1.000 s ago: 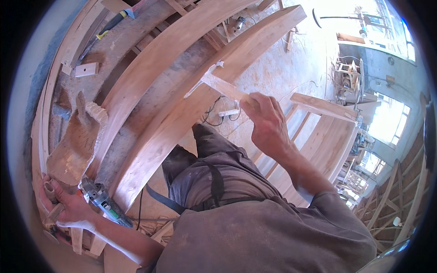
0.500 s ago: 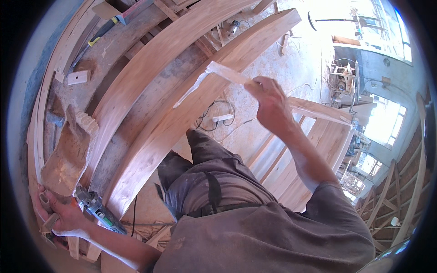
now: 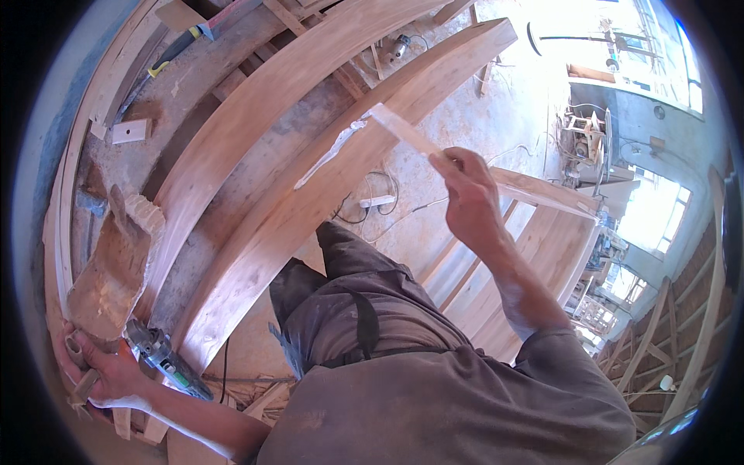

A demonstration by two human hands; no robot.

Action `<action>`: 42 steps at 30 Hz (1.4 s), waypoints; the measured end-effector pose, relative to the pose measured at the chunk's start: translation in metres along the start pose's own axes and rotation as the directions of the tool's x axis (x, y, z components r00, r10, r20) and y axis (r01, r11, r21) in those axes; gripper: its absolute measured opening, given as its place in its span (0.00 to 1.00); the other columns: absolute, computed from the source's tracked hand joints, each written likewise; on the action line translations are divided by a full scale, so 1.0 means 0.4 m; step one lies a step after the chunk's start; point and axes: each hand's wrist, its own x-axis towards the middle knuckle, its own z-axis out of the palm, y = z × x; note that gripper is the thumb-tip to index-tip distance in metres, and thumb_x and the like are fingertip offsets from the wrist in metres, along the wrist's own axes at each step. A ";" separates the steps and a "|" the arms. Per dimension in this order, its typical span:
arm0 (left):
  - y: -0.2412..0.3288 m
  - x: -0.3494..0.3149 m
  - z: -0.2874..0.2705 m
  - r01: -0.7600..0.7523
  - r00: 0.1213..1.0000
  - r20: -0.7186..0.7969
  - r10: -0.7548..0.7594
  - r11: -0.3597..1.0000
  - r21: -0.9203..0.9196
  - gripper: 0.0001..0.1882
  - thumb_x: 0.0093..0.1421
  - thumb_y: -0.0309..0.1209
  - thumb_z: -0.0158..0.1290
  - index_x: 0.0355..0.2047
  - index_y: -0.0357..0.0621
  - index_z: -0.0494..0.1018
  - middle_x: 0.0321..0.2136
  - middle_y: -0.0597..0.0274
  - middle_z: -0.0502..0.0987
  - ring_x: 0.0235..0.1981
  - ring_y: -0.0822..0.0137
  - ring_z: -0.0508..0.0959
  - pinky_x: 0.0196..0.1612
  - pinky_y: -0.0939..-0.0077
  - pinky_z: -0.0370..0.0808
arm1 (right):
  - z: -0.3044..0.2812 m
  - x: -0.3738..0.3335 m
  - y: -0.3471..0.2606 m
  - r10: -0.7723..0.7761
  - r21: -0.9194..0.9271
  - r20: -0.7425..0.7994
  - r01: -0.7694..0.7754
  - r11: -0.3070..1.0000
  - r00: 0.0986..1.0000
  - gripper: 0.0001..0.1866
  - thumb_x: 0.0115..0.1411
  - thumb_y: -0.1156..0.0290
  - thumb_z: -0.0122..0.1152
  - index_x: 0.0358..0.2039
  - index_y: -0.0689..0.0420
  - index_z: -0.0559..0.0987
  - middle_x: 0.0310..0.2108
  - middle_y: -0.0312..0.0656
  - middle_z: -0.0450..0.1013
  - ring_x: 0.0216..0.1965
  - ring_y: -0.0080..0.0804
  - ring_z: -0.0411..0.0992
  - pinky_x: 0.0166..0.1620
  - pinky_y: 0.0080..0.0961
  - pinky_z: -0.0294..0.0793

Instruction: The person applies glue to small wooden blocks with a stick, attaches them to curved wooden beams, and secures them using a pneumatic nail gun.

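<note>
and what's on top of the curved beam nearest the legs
On the beam is a streak of white paste, with the tip of the stick in the right hand at its upper-right end. Beneath paste and stick, the beam is hidden.

A woodworking shop: big curved beams (image 3: 260, 229), a power tool (image 3: 169, 362) by their near ends, wood scraps (image 3: 266, 400), a power strip (image 3: 377, 201) on the dusty floor (image 3: 449, 128) show it.

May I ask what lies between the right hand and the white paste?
The head view shows a flat wooden stick, gripped by the right hand.
</note>
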 end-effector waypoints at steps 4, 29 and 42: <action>0.013 -0.002 0.013 0.064 0.997 -0.029 -0.067 0.995 -0.072 0.14 0.71 0.34 0.55 0.47 0.33 0.79 0.45 0.53 0.83 0.46 0.57 0.83 0.50 0.64 0.81 | 0.011 -0.010 -0.067 -0.093 0.038 0.101 0.089 0.995 0.991 0.24 0.52 0.90 0.53 0.49 0.60 0.81 0.47 0.51 0.74 0.50 0.53 0.73 0.52 0.43 0.76; 0.009 -0.002 -0.008 0.019 1.000 0.010 -0.021 0.993 0.117 0.18 0.71 0.41 0.55 0.49 0.39 0.80 0.47 0.58 0.83 0.50 0.59 0.84 0.53 0.61 0.83 | -0.019 0.079 0.022 -0.108 -0.147 0.016 0.110 0.983 0.994 0.26 0.49 0.89 0.55 0.50 0.59 0.81 0.49 0.49 0.72 0.51 0.52 0.71 0.53 0.45 0.73; -0.016 0.003 -0.008 -0.080 0.997 0.018 0.079 0.988 0.134 0.17 0.71 0.38 0.55 0.48 0.36 0.80 0.46 0.55 0.84 0.48 0.58 0.84 0.51 0.62 0.83 | 0.002 0.051 0.083 -0.095 -0.121 0.057 0.101 0.988 0.994 0.25 0.50 0.90 0.54 0.49 0.59 0.82 0.49 0.52 0.74 0.52 0.53 0.72 0.54 0.44 0.75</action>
